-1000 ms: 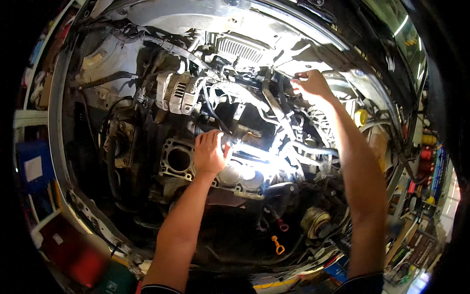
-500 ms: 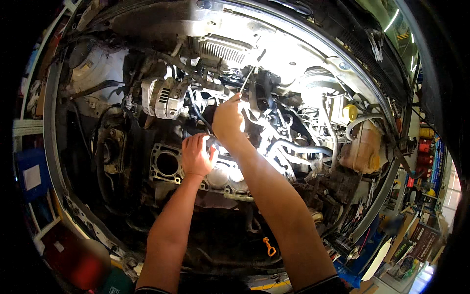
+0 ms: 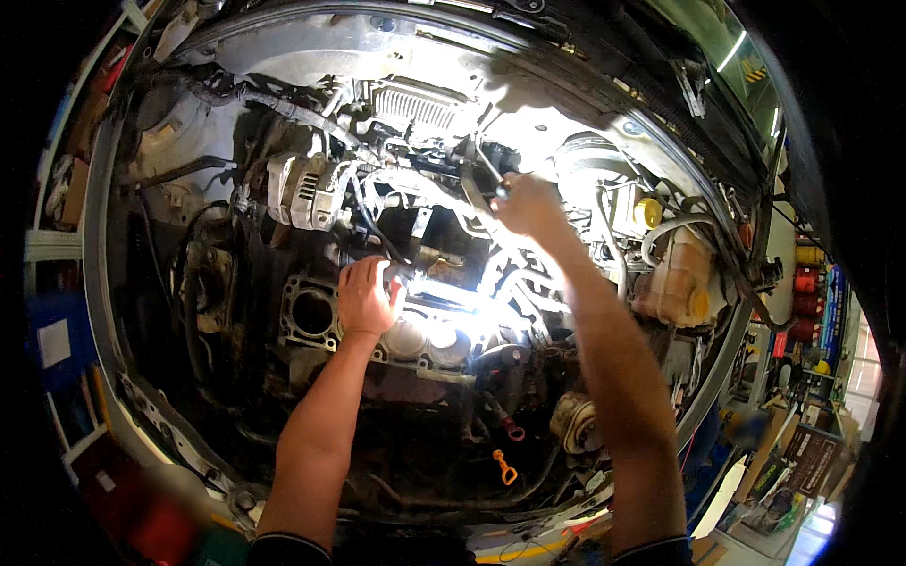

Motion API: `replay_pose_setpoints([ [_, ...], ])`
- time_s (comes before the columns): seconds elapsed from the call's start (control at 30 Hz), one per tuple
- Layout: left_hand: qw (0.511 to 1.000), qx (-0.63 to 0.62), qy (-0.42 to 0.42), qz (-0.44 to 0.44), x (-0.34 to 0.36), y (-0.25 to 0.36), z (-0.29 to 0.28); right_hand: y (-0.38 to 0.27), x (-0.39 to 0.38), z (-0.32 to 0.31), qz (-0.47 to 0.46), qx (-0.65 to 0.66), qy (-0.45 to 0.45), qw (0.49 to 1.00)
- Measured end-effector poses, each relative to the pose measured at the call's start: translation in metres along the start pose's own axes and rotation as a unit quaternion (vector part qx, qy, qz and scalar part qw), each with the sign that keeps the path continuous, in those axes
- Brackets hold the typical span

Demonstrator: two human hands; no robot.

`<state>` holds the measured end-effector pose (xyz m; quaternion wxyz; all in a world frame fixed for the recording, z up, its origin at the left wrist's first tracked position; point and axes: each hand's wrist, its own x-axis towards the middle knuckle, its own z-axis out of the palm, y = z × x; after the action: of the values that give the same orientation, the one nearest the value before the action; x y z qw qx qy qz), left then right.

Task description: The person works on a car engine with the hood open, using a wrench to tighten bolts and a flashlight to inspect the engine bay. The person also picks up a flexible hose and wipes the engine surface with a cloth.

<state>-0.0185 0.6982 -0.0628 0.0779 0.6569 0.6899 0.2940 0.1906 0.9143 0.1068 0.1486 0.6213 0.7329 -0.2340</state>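
My left hand (image 3: pixel 366 297) is at the back edge of the bare engine block (image 3: pixel 425 369). Its fingers are curled, and what lies inside them is mostly hidden beside a very bright glare. An open cylinder bore (image 3: pixel 311 312) shows left of that hand, and pale piston tops (image 3: pixel 406 338) show right of it. Farther back and to the right, my right hand (image 3: pixel 536 213) is closed on a thin metal rod (image 3: pixel 488 160), which slants up and left toward the bulkhead. The rod's exact kind cannot be made out, and its far end is lost among bright parts.
An alternator (image 3: pixel 310 193) sits at the left of the bay. Hoses, cables and a coolant reservoir (image 3: pixel 672 283) crowd the right. An orange dipstick handle (image 3: pixel 505 468) stands near the front edge. Shelves and boxes (image 3: pixel 807 462) lie beyond the right fender.
My right hand has moved right with the rod, which now slants up and left instead of up and right. More of the area behind the block shows. My left hand stays at the block.
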Motion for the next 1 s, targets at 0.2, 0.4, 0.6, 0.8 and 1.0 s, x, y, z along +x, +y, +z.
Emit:
replay_pose_setpoints([
  [0.2, 1.0, 0.005, -0.009, -0.004, -0.001, -0.002, 0.001, 0.036, 0.022, -0.055, -0.127, -0.077, -0.04, 0.988],
  [0.4, 1.0, -0.002, -0.008, -0.01, 0.0, 0.0, -0.003, 0.0, 0.042, -0.041, -0.149, -0.159, -0.048, 0.975],
  [0.6, 1.0, -0.002, -0.009, -0.009, 0.0, -0.006, -0.005, -0.079, 0.048, 0.001, -0.097, -0.207, -0.054, 0.972],
  [0.8, 0.999, -0.033, -0.007, -0.002, 0.001, 0.001, 0.0, -0.126, 0.046, 0.091, -0.086, -0.225, 0.026, 0.97],
  [1.0, 0.999, -0.021, -0.031, -0.032, -0.008, -0.012, -0.004, -0.075, 0.014, 0.088, -0.044, -0.164, -0.007, 0.985],
])
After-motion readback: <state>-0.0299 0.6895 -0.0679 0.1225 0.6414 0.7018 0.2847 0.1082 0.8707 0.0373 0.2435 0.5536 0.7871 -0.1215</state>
